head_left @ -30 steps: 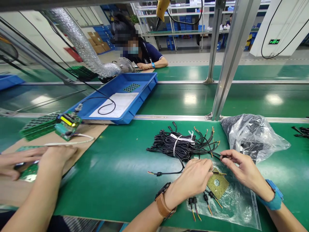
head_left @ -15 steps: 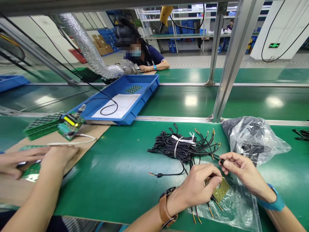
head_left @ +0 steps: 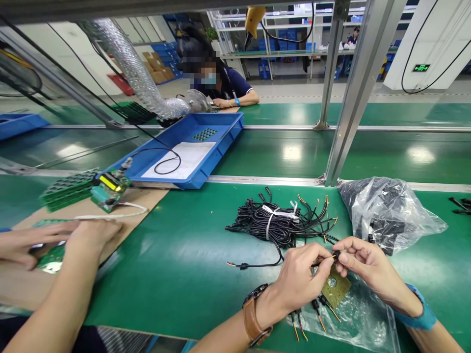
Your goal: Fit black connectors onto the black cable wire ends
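Wire (head_left: 333, 256), orange at the tip, pinched between thumb and forefinger of the left hand (head_left: 301, 274), above the near right part of the green bench (head_left: 176, 264). Right against it, a small black part (head_left: 336, 254), gripped in the closed fingertips of the right hand (head_left: 368, 262). Touching or already threaded: cannot tell behind the fingers.

Could bend or fray, by judgement, if pushed off-line into the black part. Could also slip from so short a hold, with little visible length beyond the left fingertips. For the small part, likely risk of rolling or dropping under a loose pinch, perhaps down onto the clutter below.

Long axis roughly sideways across the bench, with the tip pointing right, toward the right hand. Axis of the black part too hidden to judge.

Just below, a yellowish square plate (head_left: 340, 290) with a round hole, on a flat clear plastic bag (head_left: 368, 318); near it, short black cable ends (head_left: 315, 306) with coloured wires, pointing toward the near edge. Behind the left hand, a tied black cable bundle (head_left: 253, 223); behind the right, a plastic bag of black parts (head_left: 390, 211). Farther off, a blue tray (head_left: 224, 147); well to the left, a co-worker's hands (head_left: 88, 240) at a green circuit board (head_left: 55, 257).
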### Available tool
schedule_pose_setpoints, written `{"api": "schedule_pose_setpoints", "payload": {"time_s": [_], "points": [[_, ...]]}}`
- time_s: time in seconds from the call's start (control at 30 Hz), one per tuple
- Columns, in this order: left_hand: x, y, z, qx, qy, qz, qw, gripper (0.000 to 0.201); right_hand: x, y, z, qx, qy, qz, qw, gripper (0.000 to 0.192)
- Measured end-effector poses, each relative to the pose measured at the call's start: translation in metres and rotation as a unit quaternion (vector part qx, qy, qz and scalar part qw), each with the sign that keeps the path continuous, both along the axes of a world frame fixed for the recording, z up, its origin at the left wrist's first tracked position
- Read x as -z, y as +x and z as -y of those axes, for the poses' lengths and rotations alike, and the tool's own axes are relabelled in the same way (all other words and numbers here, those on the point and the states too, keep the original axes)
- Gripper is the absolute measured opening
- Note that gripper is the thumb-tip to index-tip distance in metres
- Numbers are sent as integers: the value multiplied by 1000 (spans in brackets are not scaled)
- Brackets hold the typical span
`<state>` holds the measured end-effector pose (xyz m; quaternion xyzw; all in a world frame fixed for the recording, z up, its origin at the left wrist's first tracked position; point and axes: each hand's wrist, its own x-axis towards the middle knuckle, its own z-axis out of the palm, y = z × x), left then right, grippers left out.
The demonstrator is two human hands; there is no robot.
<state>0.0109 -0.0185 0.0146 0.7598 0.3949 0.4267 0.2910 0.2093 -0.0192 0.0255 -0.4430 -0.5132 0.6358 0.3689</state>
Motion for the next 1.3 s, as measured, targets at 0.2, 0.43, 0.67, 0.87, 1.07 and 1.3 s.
{"api": "schedule_pose_setpoints", "payload": {"time_s": [0.2, 0.43, 0.67, 0.87, 1.07, 1.3], "points": [[1, -1, -1, 5, 8, -3, 1000, 18, 1, -1, 0, 10, 18, 5, 1000, 41], [0, -1, -2, 9, 16, -14, 1000, 19, 10, -2, 4, 22, 50, 32, 998, 37], [2, -2, -1, 7, 7, -36, 999, 17, 8, 6, 4, 11, 220, 175, 960, 20], [4, -3, -1, 15, 2, -39, 999, 15, 3, 7, 2, -26, 268, 197, 943, 14], [2, -3, -3, 15, 1, -29, 999, 14, 11, 6, 1, -24, 210, 177, 961, 17], [3, -4, -3, 4, -1, -11, 1000, 14, 16, 5, 1, 1, 108, 104, 989, 29]]}}
